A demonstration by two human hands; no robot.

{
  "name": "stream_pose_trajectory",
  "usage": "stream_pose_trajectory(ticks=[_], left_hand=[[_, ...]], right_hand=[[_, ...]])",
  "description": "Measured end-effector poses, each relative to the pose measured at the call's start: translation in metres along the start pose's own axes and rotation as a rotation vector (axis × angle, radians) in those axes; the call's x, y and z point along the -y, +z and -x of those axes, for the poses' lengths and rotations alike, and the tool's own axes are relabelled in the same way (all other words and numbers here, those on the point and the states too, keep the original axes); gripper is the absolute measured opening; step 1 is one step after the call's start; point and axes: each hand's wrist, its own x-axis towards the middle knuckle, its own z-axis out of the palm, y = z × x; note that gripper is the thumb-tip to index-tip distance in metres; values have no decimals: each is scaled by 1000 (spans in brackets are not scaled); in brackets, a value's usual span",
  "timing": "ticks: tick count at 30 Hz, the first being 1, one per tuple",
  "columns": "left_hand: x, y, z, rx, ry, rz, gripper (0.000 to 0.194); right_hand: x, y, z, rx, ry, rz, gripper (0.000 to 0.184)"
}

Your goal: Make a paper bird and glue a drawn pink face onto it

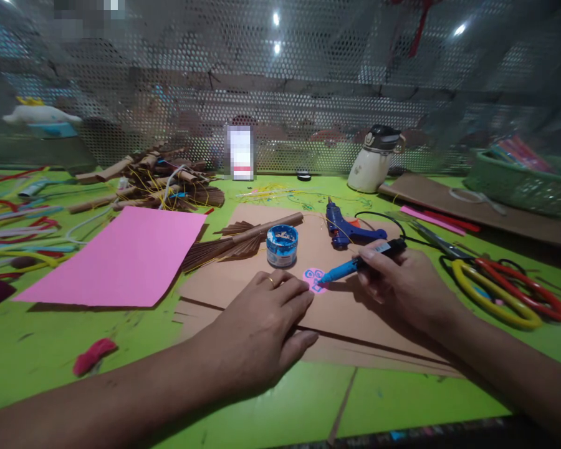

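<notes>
In my right hand (388, 274) is a blue marker (343, 270) with a black rear end, its tip touching a small pink paper circle (320, 275). Blue outlines, two rounds and a small square, are drawn on the circle. My left hand (278, 312) lies with fingers stretched out on the brown cardboard sheets (378, 318), fingertips at the circle's left edge. Just beyond that hand stands an open jar of blue paint (282, 246). A blue glue gun (348, 227) rests on the cardboard behind the marker.
Large scissors (500, 287) with yellow and red handles lie at right. Pink paper (126, 259) lies at left, near a red scrap (95, 356). Bundled brown paper pieces (154, 178), a white jug (371, 162), a lit phone (241, 153) and a green basket (509, 184) stand behind.
</notes>
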Motion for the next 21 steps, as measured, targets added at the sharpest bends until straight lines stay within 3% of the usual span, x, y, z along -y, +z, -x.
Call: stream_pose_trajectory(ticks=[5,21], left_hand=[[0,1,1,9,-6,-2,35],[1,2,0,0,-2,-9,36]], right_hand=[[-2,0,-1,47,-31,35,33],[-1,-3,-1,24,-6,82,35]])
